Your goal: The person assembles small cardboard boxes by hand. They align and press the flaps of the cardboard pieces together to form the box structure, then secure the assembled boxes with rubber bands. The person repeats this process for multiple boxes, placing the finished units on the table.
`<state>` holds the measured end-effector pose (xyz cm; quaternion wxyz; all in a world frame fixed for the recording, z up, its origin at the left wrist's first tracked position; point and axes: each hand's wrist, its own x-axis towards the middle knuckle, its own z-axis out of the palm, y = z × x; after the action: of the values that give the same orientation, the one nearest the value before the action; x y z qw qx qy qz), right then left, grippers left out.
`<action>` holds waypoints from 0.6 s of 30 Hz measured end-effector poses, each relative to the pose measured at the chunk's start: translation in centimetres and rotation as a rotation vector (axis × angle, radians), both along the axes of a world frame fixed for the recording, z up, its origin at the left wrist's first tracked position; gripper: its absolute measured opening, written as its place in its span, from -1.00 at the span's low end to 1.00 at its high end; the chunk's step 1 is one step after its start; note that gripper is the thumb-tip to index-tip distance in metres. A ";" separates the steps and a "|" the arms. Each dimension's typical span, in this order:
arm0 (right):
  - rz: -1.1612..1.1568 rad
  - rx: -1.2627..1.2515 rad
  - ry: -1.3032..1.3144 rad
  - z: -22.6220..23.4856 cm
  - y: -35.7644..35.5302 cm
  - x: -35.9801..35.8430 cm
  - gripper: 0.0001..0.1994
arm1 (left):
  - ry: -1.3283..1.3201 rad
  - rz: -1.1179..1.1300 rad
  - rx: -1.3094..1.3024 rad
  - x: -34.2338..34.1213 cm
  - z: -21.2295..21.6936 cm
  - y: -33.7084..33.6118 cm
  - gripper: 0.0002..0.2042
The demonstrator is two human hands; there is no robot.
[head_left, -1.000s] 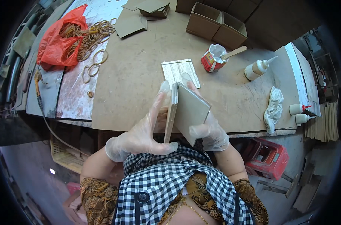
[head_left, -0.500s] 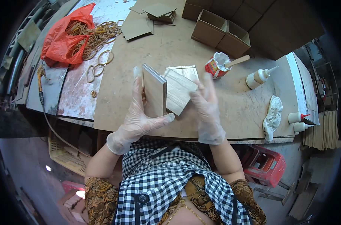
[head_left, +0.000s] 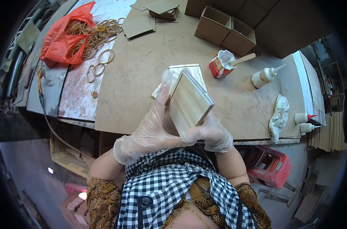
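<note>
Several thin rectangular wooden panels (head_left: 188, 103), pressed together face to face, stand tilted between my hands above the near part of the table. My left hand (head_left: 152, 122), in a clear glove, grips them from the left, its fingers raised along their far side and its thumb near the bottom. Around their lower right corner closes my right hand (head_left: 211, 133), gloved too, with its thumb on the front face. Behind them, more pale wooden pieces (head_left: 194, 71) lie on the table, partly hidden by the panels and my left fingers.
A red bag (head_left: 62, 42) spills rubber bands (head_left: 101, 34) at the left. Thin boards (head_left: 139, 26) and open cardboard boxes (head_left: 213, 26) lie at the back. To the right are a glue tub (head_left: 219, 66) with a stick, a squeeze bottle (head_left: 262, 78), a crumpled cloth (head_left: 278, 116) and small bottles (head_left: 303, 118).
My right hand has brought its panel against those in my left hand, and both hands now grip the stack. The stack has moved right and tilted.
</note>
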<state>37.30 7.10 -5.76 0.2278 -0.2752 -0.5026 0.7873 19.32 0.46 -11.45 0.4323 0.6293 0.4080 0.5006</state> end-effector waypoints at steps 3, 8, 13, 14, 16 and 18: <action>0.047 0.006 0.023 -2.0 -0.5 0.9 0.20 | 0.018 -0.048 -0.076 -0.1 0.0 -1.0 0.31; 0.023 -0.049 -0.054 -2.4 -3.0 1.9 0.43 | 0.041 -0.154 -0.220 0.5 0.0 -3.4 0.31; 0.137 -0.058 -0.194 -3.8 -2.7 4.2 0.60 | -0.289 -0.275 -0.413 0.3 1.4 -4.6 0.30; 0.092 -0.072 -0.139 -3.5 -2.8 4.2 0.56 | -0.251 -0.274 -0.384 -0.1 1.5 -4.6 0.31; 0.011 -0.090 -0.022 -2.4 -2.8 3.8 0.50 | -0.174 -0.274 -0.321 -1.4 1.7 -4.4 0.32; -0.141 -0.154 0.134 -2.9 -3.1 3.4 0.44 | 0.099 -0.089 -0.131 -3.3 2.9 -4.2 0.30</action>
<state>40.73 3.97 -8.70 0.2940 -0.2730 -0.4038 0.8222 16.01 -3.76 -8.57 0.4738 0.6411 0.4325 0.4213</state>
